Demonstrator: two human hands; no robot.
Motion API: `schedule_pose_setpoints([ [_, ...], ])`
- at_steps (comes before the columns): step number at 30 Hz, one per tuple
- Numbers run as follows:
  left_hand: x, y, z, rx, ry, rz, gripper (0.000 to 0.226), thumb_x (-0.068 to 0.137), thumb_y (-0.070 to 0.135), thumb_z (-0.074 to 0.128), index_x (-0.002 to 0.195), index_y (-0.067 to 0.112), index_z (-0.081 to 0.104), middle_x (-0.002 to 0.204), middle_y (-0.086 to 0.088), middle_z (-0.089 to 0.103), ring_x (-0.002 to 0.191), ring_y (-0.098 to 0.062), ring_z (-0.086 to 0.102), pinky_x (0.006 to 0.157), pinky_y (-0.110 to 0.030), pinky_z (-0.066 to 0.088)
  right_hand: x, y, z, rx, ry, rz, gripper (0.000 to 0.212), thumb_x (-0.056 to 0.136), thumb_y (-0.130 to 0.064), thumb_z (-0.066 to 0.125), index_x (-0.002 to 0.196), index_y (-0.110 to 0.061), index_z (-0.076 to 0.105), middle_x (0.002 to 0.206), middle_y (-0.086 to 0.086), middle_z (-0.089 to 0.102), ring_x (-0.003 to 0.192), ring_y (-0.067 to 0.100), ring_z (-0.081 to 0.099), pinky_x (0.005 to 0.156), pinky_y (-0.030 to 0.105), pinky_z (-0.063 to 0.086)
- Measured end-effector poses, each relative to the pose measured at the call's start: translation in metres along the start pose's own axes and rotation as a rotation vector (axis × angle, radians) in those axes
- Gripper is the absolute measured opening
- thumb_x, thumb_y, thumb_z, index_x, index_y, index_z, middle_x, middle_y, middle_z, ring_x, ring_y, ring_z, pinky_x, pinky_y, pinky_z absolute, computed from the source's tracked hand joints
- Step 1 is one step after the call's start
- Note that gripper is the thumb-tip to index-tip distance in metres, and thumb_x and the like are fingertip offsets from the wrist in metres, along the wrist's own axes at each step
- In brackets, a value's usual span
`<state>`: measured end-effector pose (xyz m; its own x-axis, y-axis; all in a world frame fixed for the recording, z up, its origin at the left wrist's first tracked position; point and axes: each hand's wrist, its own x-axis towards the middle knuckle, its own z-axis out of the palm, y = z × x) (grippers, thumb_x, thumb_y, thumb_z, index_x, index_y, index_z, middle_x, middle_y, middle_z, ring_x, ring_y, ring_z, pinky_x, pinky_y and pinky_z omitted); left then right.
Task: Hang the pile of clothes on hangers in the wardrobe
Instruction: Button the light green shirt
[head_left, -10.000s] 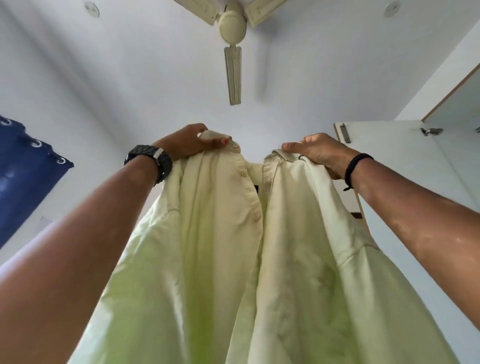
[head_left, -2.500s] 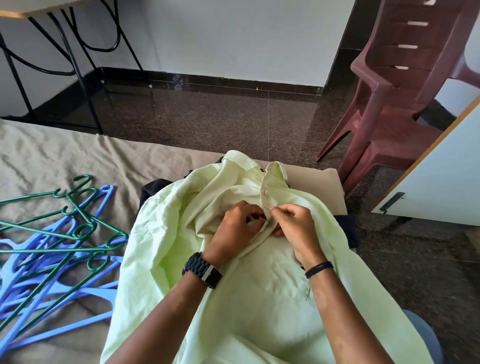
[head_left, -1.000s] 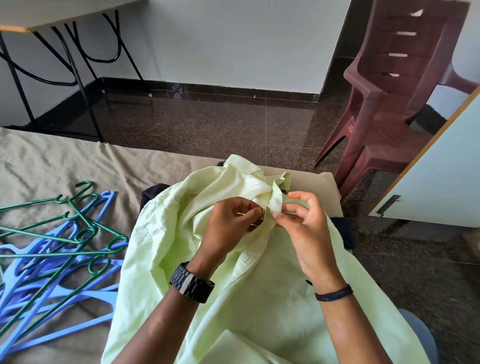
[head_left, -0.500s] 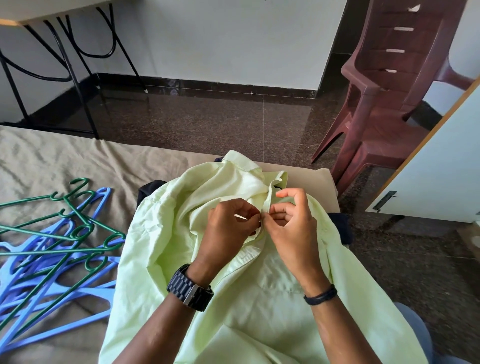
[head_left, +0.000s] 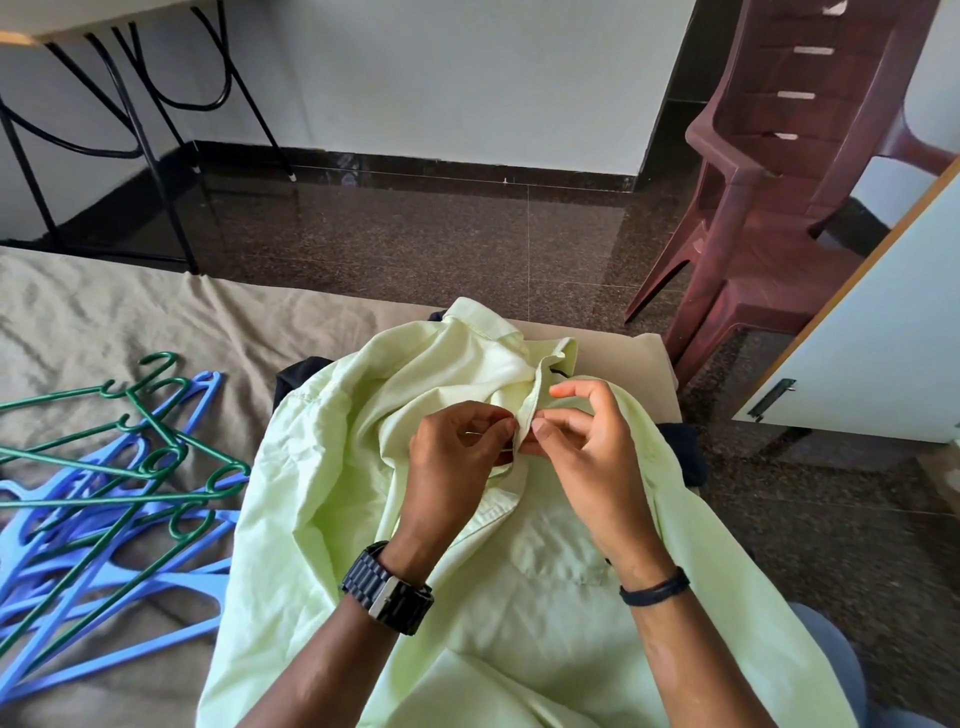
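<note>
Both hands are at the collar now: left hand and right hand each pinch the placket of the shirt, which lies over dark clothes on the bed. The risk: thin cloth slipping from those fingertip pinches, so the button misses its hole. The hangers lie tangled and may snag when one is pulled.
</note>
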<state>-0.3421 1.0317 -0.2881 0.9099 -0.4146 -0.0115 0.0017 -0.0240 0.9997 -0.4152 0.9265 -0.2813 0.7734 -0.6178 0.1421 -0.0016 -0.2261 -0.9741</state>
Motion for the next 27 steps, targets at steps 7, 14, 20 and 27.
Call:
schedule_pose_setpoints([
  [7,-0.003,-0.008,0.005,-0.013,-0.001,0.003,0.011,0.086,0.004,0.066,0.088,0.013,0.073,0.076,-0.007,0.074,0.073,-0.022,0.071,0.074,-0.037,0.058,0.000,0.001,0.001,0.116,0.007,0.062,0.040,0.078,0.004,0.072,0.103,-0.019,0.051,0.086,0.008,0.072,0.080,0.020,0.069,0.080,0.030,0.055],
  [14,-0.011,-0.006,0.003,-0.044,-0.116,0.052,0.017,0.080,0.004,0.073,0.093,0.015,0.071,0.083,0.003,0.074,0.085,-0.009,0.070,0.076,-0.018,0.053,0.002,0.005,0.002,0.080,0.051,0.052,0.038,0.078,0.003,0.072,0.100,-0.019,0.052,0.081,0.005,0.072,0.077,0.017,0.069,0.077,0.028,0.055],
  [20,-0.010,-0.012,0.008,0.160,0.018,0.150,0.014,0.083,0.008,0.072,0.091,0.020,0.072,0.087,0.008,0.072,0.082,-0.002,0.069,0.077,-0.022,0.056,0.002,0.004,0.004,0.063,0.048,0.061,0.037,0.077,0.004,0.073,0.098,-0.019,0.052,0.077,0.003,0.071,0.073,0.014,0.069,0.076,0.031,0.056],
  [27,-0.011,-0.013,0.013,0.250,0.035,0.234,0.011,0.084,0.012,0.070,0.090,0.021,0.072,0.085,0.009,0.069,0.080,0.001,0.066,0.073,-0.013,0.053,0.003,0.004,0.002,0.053,0.067,0.068,0.036,0.078,0.003,0.073,0.099,-0.018,0.053,0.078,0.003,0.072,0.072,0.013,0.069,0.071,0.023,0.055],
])
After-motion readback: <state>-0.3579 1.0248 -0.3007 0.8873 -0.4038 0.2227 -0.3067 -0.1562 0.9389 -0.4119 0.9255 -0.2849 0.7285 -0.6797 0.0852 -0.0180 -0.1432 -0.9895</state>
